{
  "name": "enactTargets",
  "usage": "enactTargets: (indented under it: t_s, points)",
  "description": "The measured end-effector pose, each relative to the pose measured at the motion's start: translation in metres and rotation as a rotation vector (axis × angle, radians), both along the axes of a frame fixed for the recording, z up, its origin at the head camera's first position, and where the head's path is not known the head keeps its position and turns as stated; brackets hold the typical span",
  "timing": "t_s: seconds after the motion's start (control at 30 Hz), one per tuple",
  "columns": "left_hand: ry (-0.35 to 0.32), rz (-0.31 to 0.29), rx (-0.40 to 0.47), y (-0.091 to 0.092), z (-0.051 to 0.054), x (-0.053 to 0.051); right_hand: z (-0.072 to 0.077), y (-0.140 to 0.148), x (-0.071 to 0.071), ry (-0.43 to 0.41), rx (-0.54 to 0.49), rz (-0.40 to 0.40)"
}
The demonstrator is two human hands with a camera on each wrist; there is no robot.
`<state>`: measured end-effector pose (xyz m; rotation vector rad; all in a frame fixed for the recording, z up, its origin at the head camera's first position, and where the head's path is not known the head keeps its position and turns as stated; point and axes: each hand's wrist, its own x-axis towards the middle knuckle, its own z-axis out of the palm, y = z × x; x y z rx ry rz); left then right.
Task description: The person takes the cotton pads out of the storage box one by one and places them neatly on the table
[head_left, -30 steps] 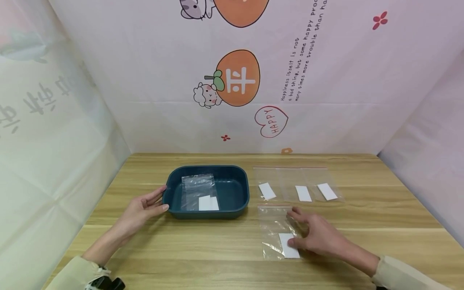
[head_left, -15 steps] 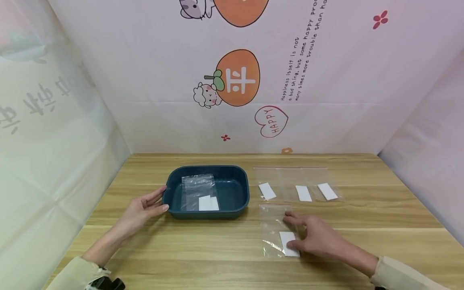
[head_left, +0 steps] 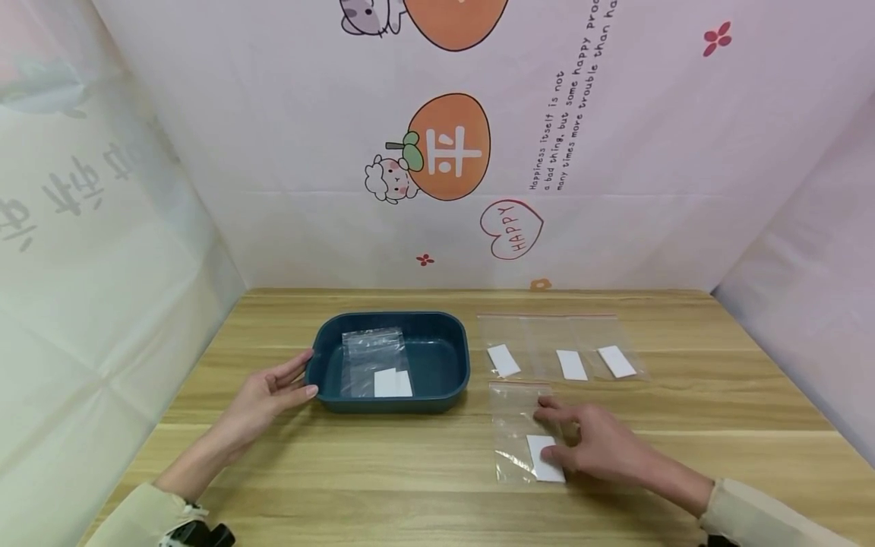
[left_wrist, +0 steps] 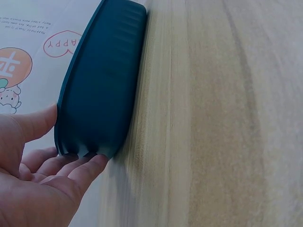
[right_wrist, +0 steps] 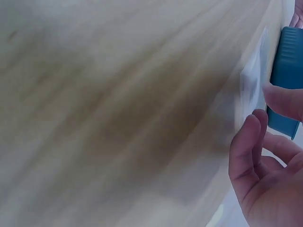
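Note:
My left hand [head_left: 253, 410] touches the left end of a dark teal tray [head_left: 403, 406] with thumb and fingertips, fingers gently bent; the left wrist view shows them against its outer wall. Inside the tray lies a clear zip bag [head_left: 365, 353] with white cards at its lower end. Right of the tray, my right hand [head_left: 604, 448] rests on a clear zip bag [head_left: 513, 425] lying flat, its thumb on the white card [head_left: 541, 463] in it and fingertips near the upper right edge. In the right wrist view its fingers are partly bent.
Several overlapping clear zip bags [head_left: 540, 334] with white cards [head_left: 573, 365] lie behind the right hand, right of the tray. A printed cloth [head_left: 307, 152] hangs behind the wooden table [head_left: 383, 471], with more cloth at both sides.
The flat bag under my right hand has slid slightly away from me, toward the row of bags; the fingers shifted a little left on it. My left hand and the tray hold their place.

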<state>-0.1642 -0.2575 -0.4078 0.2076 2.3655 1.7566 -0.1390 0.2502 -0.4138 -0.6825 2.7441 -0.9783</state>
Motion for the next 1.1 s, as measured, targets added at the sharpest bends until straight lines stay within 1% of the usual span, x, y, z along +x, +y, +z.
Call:
enactTargets:
  t_s: [0.07,0.13,0.23,0.27,0.43,0.53,0.67,0.8,0.87,1.0,1.1]
  points:
    - [0.000,0.002,-0.001,0.000,0.000,0.000,0.004,-0.001,-0.004,0.008,-0.020,0.007]
    - [-0.001,0.002,-0.003,-0.001,0.001,0.000,0.012,-0.004,-0.009,0.020,-0.041,0.013]
    - [-0.004,0.004,-0.003,-0.001,0.001,0.000,0.027,-0.010,-0.019,0.046,-0.049,0.016]
    - [-0.006,0.005,-0.003,-0.001,0.001,0.000,0.033,-0.012,-0.022,0.067,-0.048,0.023]
    - [-0.005,0.004,-0.009,0.000,0.001,0.000,0.061,-0.030,-0.040,0.119,-0.021,0.038]
    - [-0.003,0.004,-0.009,0.000,0.001,-0.001,0.076,-0.047,-0.050,0.105,-0.014,0.051]
    - [-0.003,0.001,-0.007,0.000,0.001,0.000,0.090,-0.073,-0.066,0.095,0.003,0.093]
    - [-0.003,0.002,-0.010,0.000,0.000,0.000,0.096,-0.101,-0.083,0.062,0.009,0.128]
    - [-0.002,0.001,-0.011,0.000,0.000,0.000,0.095,-0.115,-0.092,0.034,0.009,0.136]
    - [0.008,0.000,-0.009,0.000,-0.001,-0.001,0.088,-0.138,-0.109,0.017,0.033,0.165]
    - [0.015,-0.001,-0.001,0.000,-0.002,-0.002,0.080,-0.153,-0.120,0.011,0.047,0.189]
